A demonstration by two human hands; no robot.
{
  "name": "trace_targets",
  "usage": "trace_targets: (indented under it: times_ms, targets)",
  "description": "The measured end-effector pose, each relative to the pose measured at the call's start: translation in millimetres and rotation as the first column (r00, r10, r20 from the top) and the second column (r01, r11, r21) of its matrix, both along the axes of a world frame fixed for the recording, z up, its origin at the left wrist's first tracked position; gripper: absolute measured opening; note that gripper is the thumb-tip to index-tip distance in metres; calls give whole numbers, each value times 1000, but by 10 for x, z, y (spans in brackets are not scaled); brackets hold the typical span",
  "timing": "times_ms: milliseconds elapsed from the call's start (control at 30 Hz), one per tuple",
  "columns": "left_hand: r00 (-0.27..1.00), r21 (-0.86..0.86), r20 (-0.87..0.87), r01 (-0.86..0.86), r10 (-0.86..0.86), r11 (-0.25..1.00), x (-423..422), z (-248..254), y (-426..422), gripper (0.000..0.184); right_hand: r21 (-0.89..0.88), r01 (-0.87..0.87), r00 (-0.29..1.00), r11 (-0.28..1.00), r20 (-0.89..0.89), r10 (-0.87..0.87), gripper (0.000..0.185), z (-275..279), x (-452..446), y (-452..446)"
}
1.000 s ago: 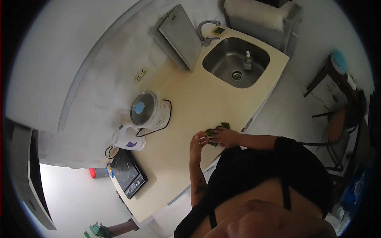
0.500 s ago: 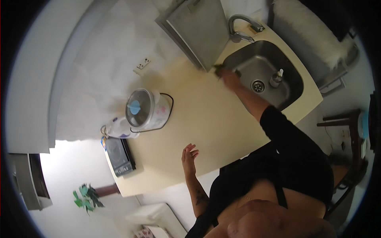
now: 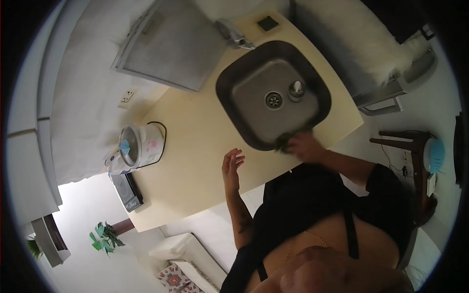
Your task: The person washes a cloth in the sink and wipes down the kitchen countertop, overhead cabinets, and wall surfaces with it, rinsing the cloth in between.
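Note:
My right hand (image 3: 307,147) is closed on a dark green cloth or scouring pad (image 3: 285,141) at the near rim of the steel sink (image 3: 232,97). The hand is a little blurred and covers part of the pad. My left hand (image 3: 232,168) hovers over the cream countertop (image 3: 195,156), left of the sink, with loosely bent fingers and nothing in them. A pump bottle (image 3: 296,91) stands in the sink beside the drain (image 3: 273,100).
A faucet (image 3: 234,35) and a dark green pad (image 3: 267,23) are behind the sink. A grey panel (image 3: 173,46) leans by the wall. Left on the counter are a lidded cooker (image 3: 146,146), a white bottle (image 3: 117,163) and an induction hob (image 3: 128,191). A dark stool (image 3: 405,141) stands at right.
My right hand has moved with the green pad from the sink's far left corner to its near rim. The view has shifted toward the sink. My left hand has stayed over the counter.

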State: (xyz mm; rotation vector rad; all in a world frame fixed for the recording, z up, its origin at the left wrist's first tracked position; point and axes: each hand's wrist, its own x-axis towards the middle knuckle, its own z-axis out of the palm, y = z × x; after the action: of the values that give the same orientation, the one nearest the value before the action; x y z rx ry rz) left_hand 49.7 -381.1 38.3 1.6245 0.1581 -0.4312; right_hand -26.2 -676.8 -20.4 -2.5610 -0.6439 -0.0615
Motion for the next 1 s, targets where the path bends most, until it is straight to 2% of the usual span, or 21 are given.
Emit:
trace_targets:
  times_ms: [67, 133, 200, 267, 333, 400, 467, 500, 567, 600, 667, 733, 800, 833, 867, 900, 933, 1000]
  targets:
    - [999, -36, -27, 46, -47, 998, 13, -105, -140, 35, -131, 234, 972, 963, 27, -232, 42, -9, -182, -571]
    - [994, -76, -41, 96, -99, 993, 56, -178, -298, 35, -42, 388, 909, 921, 182, -374, 42, -64, -298, -1067]
    - [985, -78, -79, 148, -154, 986, 90, -221, -493, 35, -22, 444, 877, 896, 214, -429, 41, -66, -251, -1353]
    - [975, -90, -64, 209, -215, 974, 134, -237, -750, 36, -51, 592, 788, 804, 243, -565, 38, -33, -87, -1513]
    - [921, -41, -64, 383, -385, 923, 219, -338, -1023, 37, -23, 622, 746, 783, 324, -583, 36, -83, 210, -1623]
    - [911, -102, -59, 402, -409, 910, 338, -535, -1311, 37, -50, 718, 669, 695, 327, -668, 37, -119, 526, -1734]
    - [835, 22, 108, 541, -540, 841, 497, -846, -1599, 37, -56, 738, 646, 672, 346, -680, 38, -132, 953, -1863]
    - [846, 23, 107, 523, -522, 852, 535, -780, -1786, 37, -51, 764, 617, 644, 349, -705, 40, -181, 1138, -1914]
    - [846, 361, 244, 375, -474, 854, 783, -526, -2258, 47, -31, 752, 630, 658, 327, -705, 40, -306, 1626, -2071]
    - [852, 370, 252, 354, -459, 859, 931, -587, -2429, 47, -21, 754, 633, 656, 291, -717, 40, -339, 1841, -2129]
    - [735, 548, 473, 186, -486, 815, 1177, -804, -2697, 56, -46, 728, 664, 684, 298, -686, 38, -261, 2237, -2140]
    - [757, 591, 412, 201, -507, 781, 1264, -846, -2905, 52, -80, 704, 693, 706, 294, -658, 37, -188, 2465, -2039]
    - [769, 628, 358, 222, -530, 746, 1353, -939, -3046, 48, -193, 653, 747, 732, 320, -583, 28, -111, 2630, -1937]
    - [755, 605, 332, 289, -565, 742, 1363, -1045, -3057, 39, -186, 651, 748, 736, 321, -581, 28, -57, 2681, -1889]
    - [739, 577, 306, 358, -601, 734, 1361, -1149, -3058, 31, -18, 522, 841, 853, 178, -511, 25, -4, 2707, -1848]
    - [739, 580, 306, 355, -600, 733, 1341, -1138, -3072, 31, 171, 382, 917, 908, 54, -396, 22, 40, 2743, -1862]
    - [765, 590, 319, 303, -560, 748, 1301, -1091, -3072, 25, 177, 379, 917, 908, 55, -394, 22, 52, 2814, -1914]
    - [787, 609, 329, 244, -521, 754, 1271, -1008, -3064, 20, 497, 523, 766, 692, 83, -638, 19, 95, 3029, -2015]
